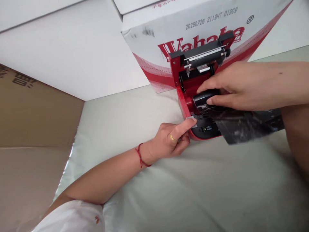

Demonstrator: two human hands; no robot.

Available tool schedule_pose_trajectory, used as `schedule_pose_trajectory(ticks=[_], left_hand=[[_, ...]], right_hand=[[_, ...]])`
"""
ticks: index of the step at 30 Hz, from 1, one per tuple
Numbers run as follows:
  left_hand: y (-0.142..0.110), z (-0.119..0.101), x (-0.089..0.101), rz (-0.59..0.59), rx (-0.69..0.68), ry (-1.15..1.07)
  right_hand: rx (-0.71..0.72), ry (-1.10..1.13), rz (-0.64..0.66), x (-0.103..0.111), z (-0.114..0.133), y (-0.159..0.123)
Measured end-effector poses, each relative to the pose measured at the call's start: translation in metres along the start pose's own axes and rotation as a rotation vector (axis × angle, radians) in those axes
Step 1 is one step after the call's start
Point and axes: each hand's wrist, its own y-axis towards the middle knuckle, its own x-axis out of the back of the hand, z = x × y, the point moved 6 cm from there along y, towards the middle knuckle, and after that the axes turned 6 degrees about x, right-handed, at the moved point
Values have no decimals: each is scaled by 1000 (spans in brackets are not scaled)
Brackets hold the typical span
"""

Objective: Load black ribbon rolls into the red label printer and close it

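Observation:
A red and black desktop printer (184, 104) stands on the pale cloth with its lid (205, 58) raised. My right hand (238, 85) reaches in from the right, thumb and fingers closed around a shiny black ribbon roll (205, 96) in the printer's bay. From this roll a loose length of black film (241, 130) trails over the printer's front and off to the right. At the front left corner, the fingertip of my left hand (172, 138) presses on a small grey tab (192, 121). The other fingers of that hand are curled, and its thumb is hard to make out.
Behind the printer stands a white and red printed carton (147, 48), close to the raised lid. White boxes (60, 48) line the back, and a brown cardboard box (36, 112) is at the left. Pale green cloth (169, 193) covers the surface; a bare limb (295, 138) shows at right.

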Motion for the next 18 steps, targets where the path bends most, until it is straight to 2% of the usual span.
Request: schedule_pose_trajectory(ticks=[3,8,12,15,18], left_hand=[[0,0,0,15,8,-2],[0,0,0,3,-11,12],[-1,0,-2,-10,-8,5],[-1,0,-2,-3,3,6],[-1,0,-2,10,-1,3]], right_hand=[[-56,-66,47,-4,7,3],[-21,12,-28,1,-15,4],[-22,94,-4,6,-23,-1],[-77,58,106,1,-15,-4],[-181,-76,150,-3,0,-4]])
